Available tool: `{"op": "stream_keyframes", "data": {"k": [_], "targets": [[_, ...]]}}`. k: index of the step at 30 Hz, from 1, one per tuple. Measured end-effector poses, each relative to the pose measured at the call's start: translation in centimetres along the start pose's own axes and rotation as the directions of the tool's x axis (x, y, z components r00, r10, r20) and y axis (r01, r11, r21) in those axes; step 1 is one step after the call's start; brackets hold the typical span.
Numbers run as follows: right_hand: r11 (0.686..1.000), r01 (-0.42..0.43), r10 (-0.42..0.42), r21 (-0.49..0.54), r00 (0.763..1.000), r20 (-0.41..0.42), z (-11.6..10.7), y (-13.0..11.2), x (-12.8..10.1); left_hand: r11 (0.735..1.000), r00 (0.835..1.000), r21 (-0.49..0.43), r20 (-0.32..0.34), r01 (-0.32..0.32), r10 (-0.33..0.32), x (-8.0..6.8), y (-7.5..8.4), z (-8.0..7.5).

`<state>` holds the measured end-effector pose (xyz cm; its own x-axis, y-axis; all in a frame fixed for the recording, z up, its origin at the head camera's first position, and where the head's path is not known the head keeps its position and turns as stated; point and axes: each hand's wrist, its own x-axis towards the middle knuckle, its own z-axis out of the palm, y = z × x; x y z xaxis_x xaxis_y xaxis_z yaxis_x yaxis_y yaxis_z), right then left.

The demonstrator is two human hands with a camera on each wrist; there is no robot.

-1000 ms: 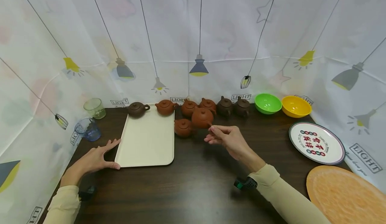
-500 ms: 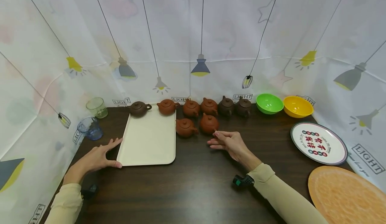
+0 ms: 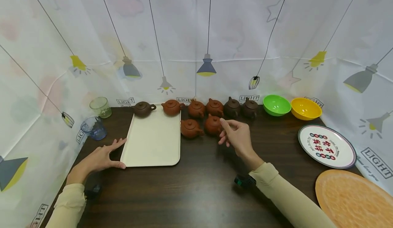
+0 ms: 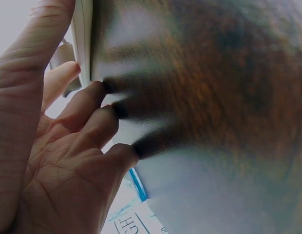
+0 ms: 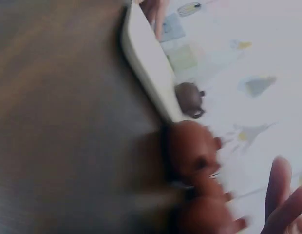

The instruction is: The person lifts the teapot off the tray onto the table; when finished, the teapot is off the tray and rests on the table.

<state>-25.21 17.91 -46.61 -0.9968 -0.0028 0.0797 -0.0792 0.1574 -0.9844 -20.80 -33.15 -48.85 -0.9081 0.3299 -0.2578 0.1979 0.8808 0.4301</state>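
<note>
Left hand [image 3: 96, 158] splayed, thumb and fingers apart, on the tray [image 3: 151, 141] at its 8 o'clock, probably just steadying it. Right hand [image 3: 238, 137] looks loose, clamped on nothing, by the front-right red teapot [image 3: 211, 125], tray's 3 o'clock, lined up for neatness imo.

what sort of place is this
Probably a staged tabletop set-up: a dark wood-look table, a lamp-printed cloth hung behind and beside it, and several brown teapots set out.

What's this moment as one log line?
Left hand: at cream rectangular tray | right hand: beside reddish-brown round teapot, contact unclear
</note>
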Motion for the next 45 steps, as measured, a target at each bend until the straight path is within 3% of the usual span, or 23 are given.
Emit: {"op": "stream_keyframes", "data": {"k": [2,4,6,7,9,11,13,15,17,22,24,28,31,36,40,45], "targets": [[0.976,0.158,-0.152,-0.15,0.987,0.048,1.0,-1.8,1.2,1.0,1.0,-0.003,0.0,0.005,-0.005,-0.1,0.0,0.0],[0.905,0.295,-0.259,-0.307,0.954,0.152,2.3,-3.5,2.8,1.0,1.0,-0.007,-0.001,0.01,-0.01,-0.2,0.0,0.1],[0.825,0.389,-0.288,-0.411,0.914,0.286,3.8,-4.8,4.8,1.0,1.0,-0.013,-0.003,0.013,-0.013,-0.2,-0.1,0.2],[0.805,0.4,-0.259,-0.438,0.902,0.346,4.6,-5.2,5.9,1.0,1.0,-0.015,-0.003,0.013,-0.013,-0.2,-0.2,0.3],[0.808,0.356,-0.14,-0.469,0.89,0.434,6.2,-6.0,8.1,1.0,1.0,-0.015,-0.007,0.007,-0.007,-0.1,-0.3,0.3],[0.864,0.209,0.031,-0.459,0.887,0.461,7.7,-6.6,10.1,1.0,1.0,-0.017,-0.006,0.004,-0.005,0.0,-0.4,0.1],[0.9,0.018,0.192,-0.436,0.882,0.431,8.9,-6.9,11.9,1.0,1.0,-0.017,-0.006,0.0,0.0,0.1,-0.3,0.0],[0.905,-0.134,0.296,-0.405,0.88,0.371,9.8,-6.8,13.4,1.0,1.0,-0.026,0.0,-0.008,0.008,0.2,-0.2,0.0],[0.886,-0.193,0.341,-0.422,0.888,0.308,10.7,-6.3,14.5,0.999,1.0,-0.04,0.001,-0.013,0.013,0.2,-0.1,0.1],[0.759,-0.186,0.397,-0.624,0.892,0.216,12.4,-4.8,15.7,0.998,1.0,-0.064,0.001,-0.016,0.016,0.3,-0.1,0.4],[0.728,-0.191,0.419,-0.659,0.884,0.207,13.0,-4.6,15.8,0.998,1.0,-0.059,-0.004,-0.013,0.013,0.4,-0.2,0.4],[0.785,-0.267,0.46,-0.559,0.856,0.236,14.0,-4.3,15.9,0.999,1.0,-0.053,-0.015,0.001,-0.001,0.3,-0.5,0.2],[0.838,-0.37,0.501,-0.402,0.813,0.297,14.5,-4.2,15.8,0.998,1.0,-0.067,-0.019,0.01,-0.012,0.2,-0.6,0.1],[0.841,-0.492,0.541,-0.225,0.753,0.375,14.7,-3.7,15.7,0.997,1.0,-0.072,-0.016,0.012,-0.013,0.4,-0.5,0.3],[0.829,-0.542,0.549,-0.14,0.738,0.393,14.9,-3.4,15.9,0.997,1.0,-0.077,-0.011,0.02,-0.02,0.3,-0.6,0.3],[0.846,-0.526,0.508,-0.085,0.746,0.431,14.3,-4.2,15.9,0.996,1.0,-0.082,-0.015,0.023,-0.024,0.4,-0.8,0.2]]}}
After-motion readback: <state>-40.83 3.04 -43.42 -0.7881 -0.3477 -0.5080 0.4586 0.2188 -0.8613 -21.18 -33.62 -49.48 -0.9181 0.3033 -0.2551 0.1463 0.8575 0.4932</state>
